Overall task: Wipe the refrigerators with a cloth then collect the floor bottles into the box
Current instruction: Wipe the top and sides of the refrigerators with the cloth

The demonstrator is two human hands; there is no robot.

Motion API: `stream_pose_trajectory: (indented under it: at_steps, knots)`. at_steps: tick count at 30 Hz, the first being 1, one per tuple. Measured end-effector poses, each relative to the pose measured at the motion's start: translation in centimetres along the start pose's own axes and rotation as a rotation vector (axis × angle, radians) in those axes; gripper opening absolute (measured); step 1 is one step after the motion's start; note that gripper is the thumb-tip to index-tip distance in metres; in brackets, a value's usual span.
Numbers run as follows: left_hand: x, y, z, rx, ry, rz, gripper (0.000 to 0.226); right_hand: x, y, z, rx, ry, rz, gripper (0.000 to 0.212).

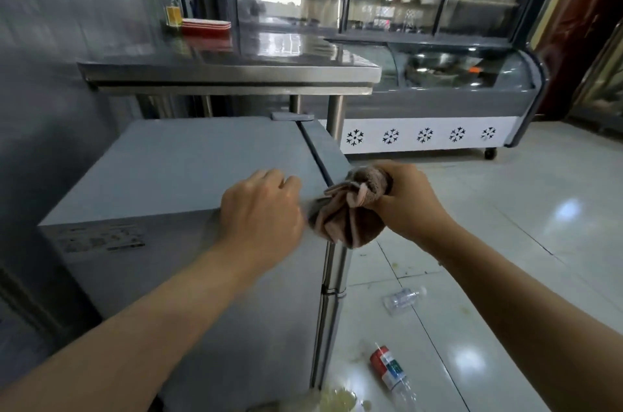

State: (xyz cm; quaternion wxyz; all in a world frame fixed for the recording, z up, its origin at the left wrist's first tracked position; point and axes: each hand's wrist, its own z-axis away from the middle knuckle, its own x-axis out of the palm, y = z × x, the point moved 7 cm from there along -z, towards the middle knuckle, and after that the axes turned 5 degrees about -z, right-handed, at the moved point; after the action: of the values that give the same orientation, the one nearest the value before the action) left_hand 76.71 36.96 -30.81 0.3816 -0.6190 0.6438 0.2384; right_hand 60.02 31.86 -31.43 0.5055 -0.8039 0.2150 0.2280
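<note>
A small grey refrigerator (175,169) stands right below me, its flat top facing up. My right hand (404,199) grips a bunched brown cloth (347,212) at the fridge's front right corner. My left hand (263,206) sits beside the cloth with its fingers curled toward the cloth's left edge; whether it pinches the cloth is hidden. On the tiled floor lie a clear plastic bottle (403,299) and a bottle with a red label (387,368). A glass display freezer (438,98) stands behind.
A steel table (232,74) overhangs the back of the small fridge and carries red trays (206,26) and a bottle of yellow liquid (173,14). Pale debris (337,401) lies on the floor at the fridge's base. Glossy tiles (505,209) spread to the right.
</note>
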Motion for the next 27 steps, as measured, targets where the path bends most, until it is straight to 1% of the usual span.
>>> stream_pose_trajectory:
  at_steps: [2,4,7,9,12,13,16,19,21,23,27]
  knots:
    - [-0.2,-0.2,-0.6,-0.018,-0.1,0.028,0.012,-0.5,0.4,-0.1,0.108,-0.083,-0.053,0.012]
    - [0.1,-0.2,-1.0,-0.031,-0.26,0.0,0.012,-1.0,0.3,0.5,0.191,-0.124,-0.032,0.017]
    - [0.0,0.1,-0.8,0.035,-0.466,-0.02,0.018,-2.1,-0.6,1.7,0.246,-0.185,-0.04,0.015]
    - [-0.1,0.1,-0.3,0.064,-0.633,0.002,0.029,-3.2,-1.4,2.4,0.271,-0.224,0.0,0.018]
    - [-1.1,0.0,0.4,0.055,-0.922,0.059,0.051,-5.7,-2.3,3.4,0.341,-0.279,0.057,0.022]
    - [-1.8,0.2,0.3,0.062,-0.98,0.071,0.054,-6.7,-2.7,3.7,0.364,-0.3,0.061,0.022]
    - [-5.3,1.4,-1.0,0.115,-1.026,0.078,0.056,-10.5,-4.7,4.9,0.39,-0.348,0.062,0.026]
    - [-8.8,3.3,-3.0,0.172,-1.026,0.099,0.053,-15.3,-6.3,6.0,0.439,-0.34,0.089,0.032]
    - [-10.9,5.0,-4.7,0.198,-1.005,0.135,0.052,-18.6,-7.0,6.6,0.484,-0.306,0.102,0.037]
    - [-12.9,7.1,-6.4,0.217,-0.983,0.174,0.052,-22.0,-7.3,7.3,0.502,-0.27,0.128,0.035]
    - [-15.5,11.9,-8.9,0.217,-0.982,0.196,0.045,-28.3,-6.7,8.2,0.502,-0.231,0.146,0.019]
